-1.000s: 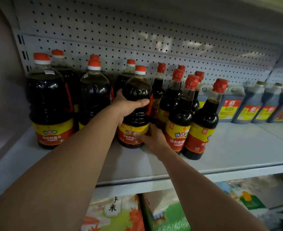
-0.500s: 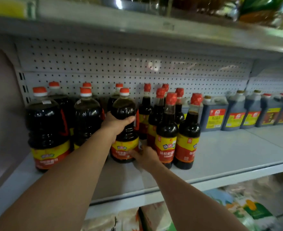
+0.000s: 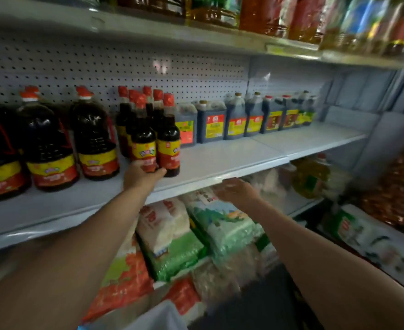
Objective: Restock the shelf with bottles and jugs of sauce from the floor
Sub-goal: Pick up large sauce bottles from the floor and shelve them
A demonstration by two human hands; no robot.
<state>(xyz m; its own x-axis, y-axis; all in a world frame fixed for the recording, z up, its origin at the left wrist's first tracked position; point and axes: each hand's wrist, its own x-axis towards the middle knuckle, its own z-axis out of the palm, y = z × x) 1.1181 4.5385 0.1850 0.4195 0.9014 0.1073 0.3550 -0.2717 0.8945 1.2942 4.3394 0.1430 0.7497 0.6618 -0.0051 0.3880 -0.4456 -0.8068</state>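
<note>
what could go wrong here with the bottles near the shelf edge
1. The left hand touches the base of a slim bottle near the shelf's front edge; a nudge could tip it or its neighbour off.
2. The right hand is off the shelf, so nothing steadies that tight cluster.

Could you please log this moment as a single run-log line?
left hand: at base of small sauce bottle, grip unclear | right hand: empty, below shelf edge | shelf: partly stocked

The shelf (image 3: 220, 160) is seen close up from a single head-worn view, faced forward and slightly downward.
</note>
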